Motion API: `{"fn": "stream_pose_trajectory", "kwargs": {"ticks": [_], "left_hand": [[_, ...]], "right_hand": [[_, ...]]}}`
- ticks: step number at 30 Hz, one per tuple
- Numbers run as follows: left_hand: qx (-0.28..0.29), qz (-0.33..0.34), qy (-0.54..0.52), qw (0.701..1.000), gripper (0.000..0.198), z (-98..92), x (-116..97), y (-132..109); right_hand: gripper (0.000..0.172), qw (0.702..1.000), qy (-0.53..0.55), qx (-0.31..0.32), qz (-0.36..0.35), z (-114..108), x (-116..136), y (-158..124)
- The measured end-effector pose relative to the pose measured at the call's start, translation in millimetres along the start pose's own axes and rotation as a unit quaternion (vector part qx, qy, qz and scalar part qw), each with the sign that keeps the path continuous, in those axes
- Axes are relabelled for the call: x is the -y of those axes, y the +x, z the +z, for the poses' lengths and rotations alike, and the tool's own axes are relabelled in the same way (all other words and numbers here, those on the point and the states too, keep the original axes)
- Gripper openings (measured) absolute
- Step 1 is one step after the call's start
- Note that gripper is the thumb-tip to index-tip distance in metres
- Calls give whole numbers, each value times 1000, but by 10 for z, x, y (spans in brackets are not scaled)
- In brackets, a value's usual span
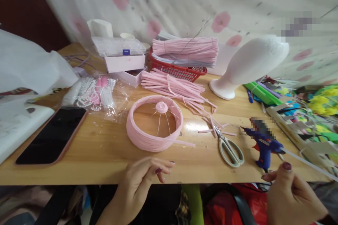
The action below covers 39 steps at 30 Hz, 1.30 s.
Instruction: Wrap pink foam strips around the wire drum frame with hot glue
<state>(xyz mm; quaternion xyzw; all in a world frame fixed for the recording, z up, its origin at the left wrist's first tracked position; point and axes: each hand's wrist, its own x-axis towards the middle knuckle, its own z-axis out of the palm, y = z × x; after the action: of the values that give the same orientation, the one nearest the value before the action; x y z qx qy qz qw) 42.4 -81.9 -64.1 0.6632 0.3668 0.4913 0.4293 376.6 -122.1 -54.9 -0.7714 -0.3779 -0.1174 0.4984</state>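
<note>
My left hand (144, 179) is at the table's front edge, fingers loosely bent and apart, holding nothing. Just beyond it lies a pink wrapped ring (153, 144), a loose strip end sticking out to the right. Inside the ring, thin wires run out from a small pink coiled knob (161, 107). At the front right, my right hand (293, 190) is closed, with its thumb over the bent fingers; what it holds, if anything, is hidden. Close to it lies a blue glue gun (264, 146) with a clear glue stick. Grey-handled scissors (228, 149) rest between ring and glue gun.
Pink pipe cleaners (171, 86) lie behind the ring, before a red basket (179, 72) of bundles. A white foam head (253, 63) stands at back right. At left are a phone (51, 137) and bagged beads (96, 93). A power strip (290, 130) runs along the right.
</note>
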Motion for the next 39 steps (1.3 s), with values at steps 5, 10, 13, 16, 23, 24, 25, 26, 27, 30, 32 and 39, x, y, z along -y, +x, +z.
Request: {"fn": "stream_pose_trajectory", "kwargs": {"ticks": [5,10,13,16,23,24,25,26,27,30,32,39], "left_hand": [[21,34,118,992,48,-52,36,-82],[-82,87,218,969,46,-112,19,-61],[-114,66,249,960,38,-119,17,9],[-117,31,250,961,35,-104,47,81],[-91,-26,235,967,24,-82,81,190],[-86,-34,231,968,22,-83,76,200],[-82,-41,228,969,21,-84,71,209],[-80,-45,223,970,21,-85,68,216],[-78,-44,219,972,20,-88,68,221],[-66,-32,209,975,21,-99,89,223],[-63,-19,208,976,22,-106,116,219],[-77,10,214,974,26,-105,210,198]], "right_hand": [[24,966,98,181,-156,368,516,-250],[24,863,163,294,-376,677,1129,-316],[26,825,185,351,-402,748,1305,-348],[31,801,187,398,-405,788,1356,-352],[42,779,142,427,-437,851,1380,-311],[44,785,145,418,-433,859,1381,-318],[46,791,149,411,-427,867,1381,-328],[47,796,154,406,-422,875,1380,-338],[47,798,157,404,-418,884,1380,-348],[44,797,165,402,-420,908,1390,-359],[41,794,175,396,-426,919,1406,-349],[35,832,204,335,-392,823,1184,-296]]}}
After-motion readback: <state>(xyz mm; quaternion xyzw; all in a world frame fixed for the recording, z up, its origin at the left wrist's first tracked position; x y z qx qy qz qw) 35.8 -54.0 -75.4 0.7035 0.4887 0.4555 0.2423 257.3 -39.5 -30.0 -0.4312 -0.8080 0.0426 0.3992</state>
